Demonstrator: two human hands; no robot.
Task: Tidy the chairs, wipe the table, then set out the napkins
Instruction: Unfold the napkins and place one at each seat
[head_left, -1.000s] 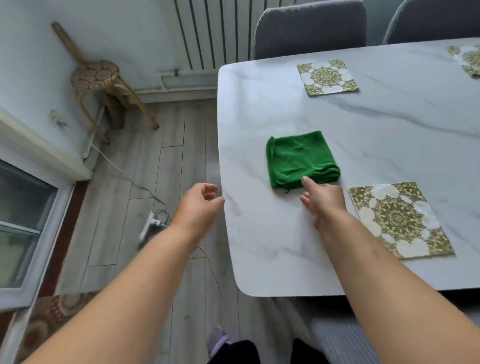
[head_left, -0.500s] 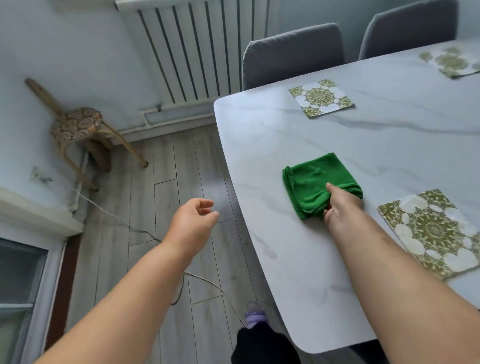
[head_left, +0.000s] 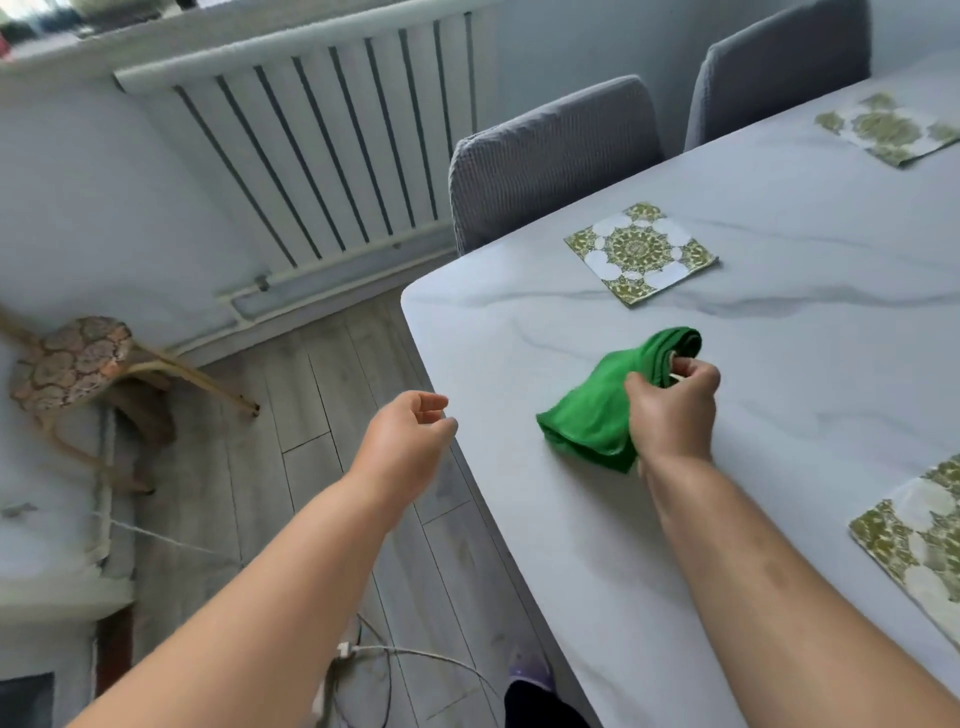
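While the white marble-patterned table fills the right half of the view, a white ribbed radiator lines the wall beyond the wooden floor. Two grey upholstered chairs, the nearer chair and the farther chair, stand pushed in against the table's far side. A patterned stool leans tilted by the left wall.

Three green-and-white napkins lie flat on the tabletop: the middle napkin in front of the nearer chair, the far napkin before the farther chair, and the near napkin at the right edge.

The green cloth is bunched up over the table near its left end, between the middle and near napkins. The right hand grips it, fingers curled around the folds. The left hand hangs just beside the table's edge, fingers loosely curled, holding nothing.
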